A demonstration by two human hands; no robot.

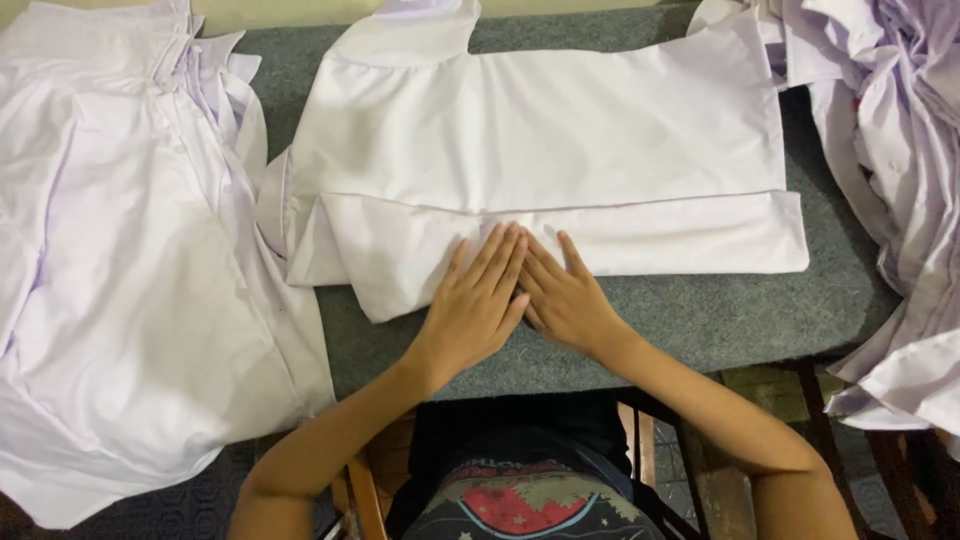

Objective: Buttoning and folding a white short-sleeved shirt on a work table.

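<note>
Both hands lie flat and open at the centre of the frame, holding nothing: the left hand (475, 300) and the right hand (565, 298) rest palms down with fingers spread, side by side and touching at the inner fingers, pressing on the lower folded edge of a white shirt (560, 130). That shirt is spread across the middle and upper part of the frame on a grey felt-covered table (700, 320), its long bottom strip (680, 235) folded up toward the body of the garment and one sleeve (385, 265) turned in at centre left, just beside the left hand's fingertips. A stack of pale lilac-white garments (120, 280) fills the left side of the frame, draping over the table's near edge. A rumpled heap of similar clothes (900, 150) occupies the upper right and hangs down the right side. Bare forearms reach in from the bottom of the frame, above the person's dark printed top (520, 500).
</note>
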